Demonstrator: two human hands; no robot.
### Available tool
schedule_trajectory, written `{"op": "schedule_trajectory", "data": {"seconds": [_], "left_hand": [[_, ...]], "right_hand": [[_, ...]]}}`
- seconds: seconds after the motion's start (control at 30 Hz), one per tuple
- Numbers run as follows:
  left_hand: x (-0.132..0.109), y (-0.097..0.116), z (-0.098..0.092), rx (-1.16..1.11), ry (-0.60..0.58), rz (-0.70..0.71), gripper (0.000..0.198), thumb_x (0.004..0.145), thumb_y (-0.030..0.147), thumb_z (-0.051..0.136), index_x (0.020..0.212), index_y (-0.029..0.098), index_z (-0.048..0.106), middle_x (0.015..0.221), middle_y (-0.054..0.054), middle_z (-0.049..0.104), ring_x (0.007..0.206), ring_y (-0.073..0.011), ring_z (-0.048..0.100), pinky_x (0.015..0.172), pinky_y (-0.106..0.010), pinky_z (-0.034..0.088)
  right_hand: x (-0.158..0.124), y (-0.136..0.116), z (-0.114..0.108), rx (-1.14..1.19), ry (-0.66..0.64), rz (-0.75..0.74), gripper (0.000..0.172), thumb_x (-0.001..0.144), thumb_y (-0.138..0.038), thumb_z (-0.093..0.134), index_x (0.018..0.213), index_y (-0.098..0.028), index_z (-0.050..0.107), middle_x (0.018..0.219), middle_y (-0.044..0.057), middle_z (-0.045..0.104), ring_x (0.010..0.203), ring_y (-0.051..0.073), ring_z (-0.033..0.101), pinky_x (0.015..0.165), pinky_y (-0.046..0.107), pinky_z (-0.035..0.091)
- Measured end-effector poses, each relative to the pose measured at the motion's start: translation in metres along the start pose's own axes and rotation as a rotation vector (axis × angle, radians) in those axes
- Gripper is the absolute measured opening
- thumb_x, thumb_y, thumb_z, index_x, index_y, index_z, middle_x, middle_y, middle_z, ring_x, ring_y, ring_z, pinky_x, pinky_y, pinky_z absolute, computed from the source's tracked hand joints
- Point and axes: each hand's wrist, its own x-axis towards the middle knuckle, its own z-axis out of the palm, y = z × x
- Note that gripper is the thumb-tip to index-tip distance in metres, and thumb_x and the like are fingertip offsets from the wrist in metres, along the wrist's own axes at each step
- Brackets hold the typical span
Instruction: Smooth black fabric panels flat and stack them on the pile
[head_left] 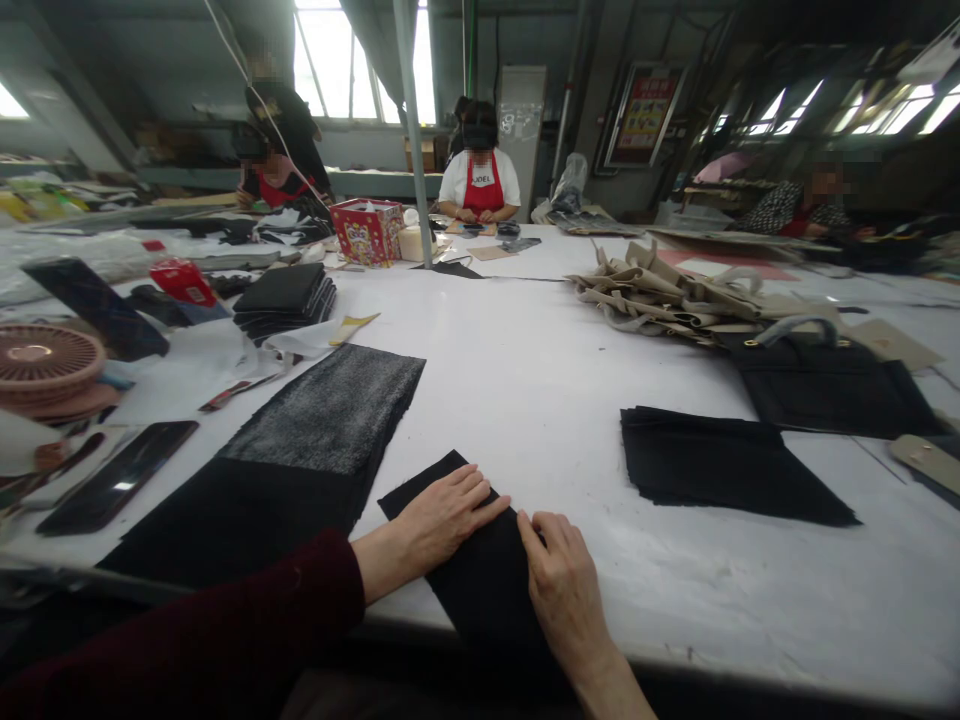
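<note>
A black fabric piece point(480, 585) lies at the near edge of the white table point(540, 380), hanging partly over it. My left hand point(442, 515) rests flat on its upper part with fingers stretched out and nothing held. My right hand point(562, 580) lies on the right side of the same piece, fingers curled down against the cloth with the fingertips pressing it; whether it pinches the cloth I cannot tell. A long strip of black and grey fabric point(300, 450) lies just left of my hands.
A stack of black fabric squares point(720, 465) lies to the right, a black bag point(832, 385) and beige pieces point(660, 295) behind it. Phones point(120, 475), a pink fan point(45, 360) and a black stack point(285, 295) sit left. Other people work at the far end.
</note>
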Motion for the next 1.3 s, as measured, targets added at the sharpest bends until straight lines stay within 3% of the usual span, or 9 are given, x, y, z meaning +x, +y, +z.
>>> {"op": "schedule_trajectory", "data": {"seconds": [0.3,0.47,0.7,0.9,1.1,1.3], "left_hand": [[0.003,0.007,-0.002,-0.065,-0.013,0.005,0.046,0.096,0.012,0.043,0.141,0.015,0.041,0.119,-0.008,0.059,0.113,-0.0206,0.052,0.108,-0.034,0.034],[0.006,0.011,0.000,-0.017,0.017,0.047,0.047,0.094,0.014,0.048,0.141,0.018,0.043,0.115,-0.007,0.060,0.113,-0.0217,0.053,0.115,-0.040,0.026],[0.008,0.009,-0.006,0.103,0.051,0.111,0.044,0.095,0.011,0.045,0.138,0.018,0.048,0.132,-0.005,0.057,0.123,-0.0202,0.048,0.115,-0.038,0.025],[0.015,-0.001,-0.009,0.110,0.010,0.112,0.042,0.093,0.007,0.046,0.134,0.015,0.051,0.127,-0.007,0.058,0.117,-0.0206,0.051,0.110,-0.035,0.032],[0.015,0.004,-0.002,0.003,-0.039,0.069,0.045,0.092,0.008,0.047,0.137,0.007,0.045,0.114,-0.010,0.061,0.104,-0.0212,0.056,0.096,-0.031,0.044],[0.012,0.009,0.000,-0.019,-0.012,0.057,0.055,0.090,0.007,0.047,0.144,0.015,0.038,0.110,-0.008,0.060,0.103,-0.0217,0.057,0.095,-0.034,0.045]], "right_hand": [[-0.009,0.003,-0.007,0.008,0.003,0.008,0.032,0.094,-0.002,0.041,0.118,-0.006,0.061,0.091,0.011,0.056,0.086,0.022,0.050,0.076,0.035,0.045],[-0.013,0.005,-0.011,-0.013,0.014,0.011,0.030,0.094,-0.003,0.041,0.115,-0.007,0.062,0.090,0.010,0.056,0.084,0.022,0.050,0.076,0.035,0.044],[-0.016,0.007,-0.010,-0.024,-0.014,0.031,0.033,0.093,-0.002,0.042,0.119,-0.009,0.061,0.093,0.010,0.057,0.085,0.022,0.050,0.076,0.036,0.043],[-0.007,0.009,-0.004,-0.039,-0.050,0.037,0.032,0.091,-0.003,0.046,0.117,-0.010,0.062,0.091,0.009,0.056,0.083,0.022,0.048,0.074,0.036,0.041],[-0.008,0.013,-0.006,-0.036,-0.023,0.035,0.032,0.090,-0.002,0.046,0.117,-0.008,0.062,0.091,0.010,0.056,0.083,0.022,0.048,0.073,0.036,0.040],[-0.011,0.017,-0.011,-0.044,-0.018,0.035,0.032,0.092,-0.002,0.044,0.116,-0.010,0.062,0.089,0.009,0.056,0.083,0.022,0.048,0.073,0.035,0.039]]}}
